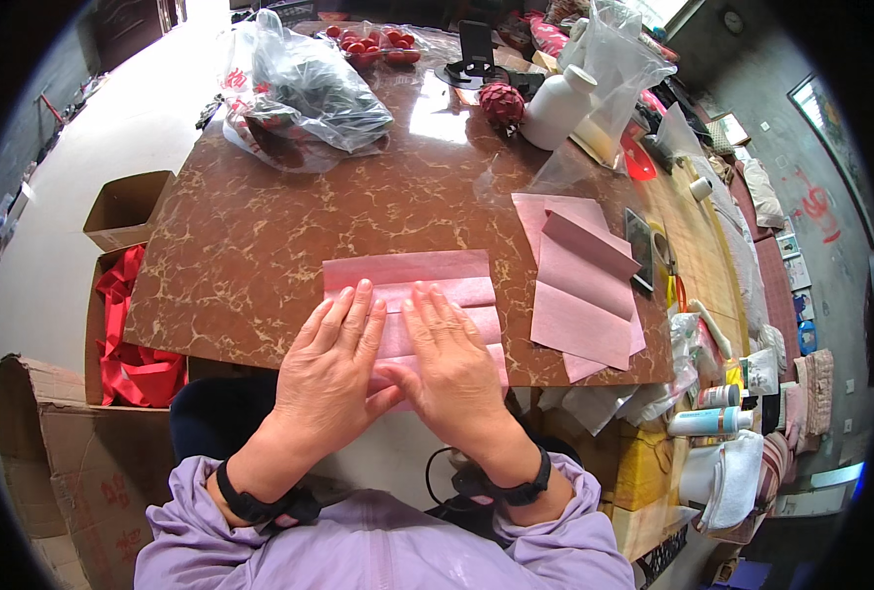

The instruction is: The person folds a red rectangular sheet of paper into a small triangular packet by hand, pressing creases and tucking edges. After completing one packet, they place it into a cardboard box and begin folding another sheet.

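A creased pink paper sheet (437, 263) lies at the near edge of the brown marbled table (260, 243), with several fold lines across it. My left hand (330, 369) rests on its left half, fingers stretched forward and slightly apart. On the right half lies my right hand (451, 361), palm down, fingers side by side. The thumbs come close together near the table edge. Neither hand grips anything; both press flat on the paper, hiding its middle. To the right is a small pile of more folded pink sheets (584, 295).
At the back stand a clear plastic bag (311, 96), tomatoes (378, 46), a phone stand (474, 55), a dragon fruit (501, 105) and a white bottle (559, 107). A phone (638, 247) lies right of the pile. Red material (138, 361) fills a cardboard box at left.
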Motion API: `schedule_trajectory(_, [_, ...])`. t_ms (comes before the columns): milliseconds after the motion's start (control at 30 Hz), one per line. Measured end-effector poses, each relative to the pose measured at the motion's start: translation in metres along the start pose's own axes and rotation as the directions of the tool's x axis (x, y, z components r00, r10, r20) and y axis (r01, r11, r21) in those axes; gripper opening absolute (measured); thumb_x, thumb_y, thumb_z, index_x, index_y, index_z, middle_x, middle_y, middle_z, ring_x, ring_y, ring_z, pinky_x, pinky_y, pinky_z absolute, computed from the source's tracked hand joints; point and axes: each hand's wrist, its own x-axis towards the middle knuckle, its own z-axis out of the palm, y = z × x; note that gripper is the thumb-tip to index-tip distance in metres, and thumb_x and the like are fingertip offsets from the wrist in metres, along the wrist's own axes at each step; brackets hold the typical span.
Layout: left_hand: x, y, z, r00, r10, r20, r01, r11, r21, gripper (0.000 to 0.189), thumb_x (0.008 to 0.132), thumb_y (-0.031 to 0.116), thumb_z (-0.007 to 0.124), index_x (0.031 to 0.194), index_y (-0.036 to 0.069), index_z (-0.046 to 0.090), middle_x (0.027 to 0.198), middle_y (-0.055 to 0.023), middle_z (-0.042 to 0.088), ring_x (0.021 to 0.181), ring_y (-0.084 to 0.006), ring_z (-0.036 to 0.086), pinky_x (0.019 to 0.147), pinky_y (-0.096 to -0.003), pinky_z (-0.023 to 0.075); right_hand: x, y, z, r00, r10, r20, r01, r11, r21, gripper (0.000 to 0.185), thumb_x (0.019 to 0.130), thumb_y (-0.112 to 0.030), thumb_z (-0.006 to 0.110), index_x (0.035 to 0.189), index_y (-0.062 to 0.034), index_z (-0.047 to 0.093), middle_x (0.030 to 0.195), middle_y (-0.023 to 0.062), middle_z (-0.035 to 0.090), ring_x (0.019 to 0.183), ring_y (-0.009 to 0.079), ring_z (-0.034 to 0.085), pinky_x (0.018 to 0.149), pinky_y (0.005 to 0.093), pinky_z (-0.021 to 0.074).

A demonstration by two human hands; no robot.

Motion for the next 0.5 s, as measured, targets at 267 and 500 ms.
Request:
schedule_trajectory(267, [-0.015, -0.006, -0.004, 0.998, -0.047, -0.038, 0.048, 0.999, 0.011, 0.093, 0.089, 0.065, 0.07, 0.148, -0.005, 0.054, 0.159, -0.0229, 0.048, 0.15, -0.0328, 0.044, 0.127, -0.0439, 0.0296, -0.023, 0.039, -0.024, 0.997, 0.049, -0.051, -0.059, 0.974, -0.217, 0.063, 0.102, -0.042, 0.065, 0.142, 0.0066, 0.058, 0.155, 0.025, 0.053, 0.147, 0.0392, 0.049, 0.122, 0.05, 0.0366])
schedule_trajectory(500, [-0.022, -0.005, -0.004, 0.994, -0.096, -0.049, 0.096, 0.995, -0.005, 0.092, 0.091, 0.062, 0.069, 0.152, -0.003, 0.05, 0.163, -0.0214, 0.044, 0.151, -0.0329, 0.041, 0.128, -0.0463, 0.028, -0.025, 0.04, -0.023, 0.994, 0.052, -0.096, -0.072, 0.973, -0.218, 0.054, 0.106, -0.036, 0.061, 0.141, 0.0053, 0.061, 0.152, 0.0257, 0.056, 0.144, 0.0402, 0.052, 0.121, 0.0506, 0.037])
